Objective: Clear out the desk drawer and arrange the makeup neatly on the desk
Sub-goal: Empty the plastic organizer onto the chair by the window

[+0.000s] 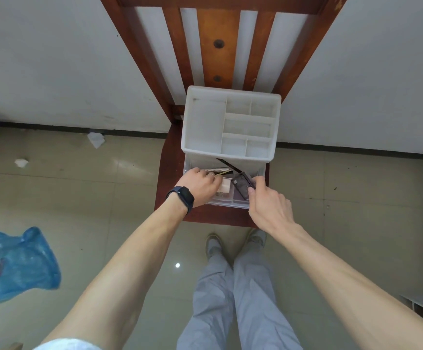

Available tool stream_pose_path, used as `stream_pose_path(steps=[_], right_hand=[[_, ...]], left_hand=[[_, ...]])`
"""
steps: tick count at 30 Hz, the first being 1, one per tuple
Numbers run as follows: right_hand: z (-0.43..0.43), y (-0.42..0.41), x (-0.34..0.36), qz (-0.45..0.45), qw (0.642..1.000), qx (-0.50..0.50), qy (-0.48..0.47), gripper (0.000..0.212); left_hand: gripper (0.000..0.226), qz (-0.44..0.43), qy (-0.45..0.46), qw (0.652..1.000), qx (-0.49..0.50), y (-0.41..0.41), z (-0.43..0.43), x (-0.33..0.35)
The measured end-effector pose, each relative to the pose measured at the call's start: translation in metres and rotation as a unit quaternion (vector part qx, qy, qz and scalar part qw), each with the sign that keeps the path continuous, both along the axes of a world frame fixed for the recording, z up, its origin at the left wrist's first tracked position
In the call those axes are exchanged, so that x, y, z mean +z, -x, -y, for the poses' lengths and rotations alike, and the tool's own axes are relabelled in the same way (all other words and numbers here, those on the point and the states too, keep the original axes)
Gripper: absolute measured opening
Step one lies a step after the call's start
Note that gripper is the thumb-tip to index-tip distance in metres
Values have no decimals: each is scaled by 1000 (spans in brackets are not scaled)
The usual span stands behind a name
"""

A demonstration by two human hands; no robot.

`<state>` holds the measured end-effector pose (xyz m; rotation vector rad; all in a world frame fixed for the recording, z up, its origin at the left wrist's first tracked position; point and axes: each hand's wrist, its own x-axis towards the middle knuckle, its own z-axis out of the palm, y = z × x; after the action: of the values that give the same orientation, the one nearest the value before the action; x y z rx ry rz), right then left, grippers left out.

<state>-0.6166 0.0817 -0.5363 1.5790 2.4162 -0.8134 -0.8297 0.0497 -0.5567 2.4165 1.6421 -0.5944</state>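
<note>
Clear plastic drawer (226, 203), tight-walled, holds the left hand (200, 184) gripping slim tubes (219, 170), right hand (268, 205) pinching a dark palette (242, 184).

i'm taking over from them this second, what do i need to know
Left hand: inside the open drawer, fingers curled over small items; grip unclear.
Right hand: pinches a dark case over the drawer.
In the drawer: silver tube, black stick, pale box.
Done: drawer pulled open.
Left: empty it and arrange the makeup; the organiser top compartments hold nothing.
</note>
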Motion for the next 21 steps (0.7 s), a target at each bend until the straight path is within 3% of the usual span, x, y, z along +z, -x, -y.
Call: stream_pose_path(steps=[11,21], right_hand=[[3,-9,5,-81,987,-128,56,21],[6,-19,9,-207,937,-244,137,4]], left_hand=[[38,-49,18,998,-34,-5,-6,-1],[48,52,19,992,112,-12,8,27]])
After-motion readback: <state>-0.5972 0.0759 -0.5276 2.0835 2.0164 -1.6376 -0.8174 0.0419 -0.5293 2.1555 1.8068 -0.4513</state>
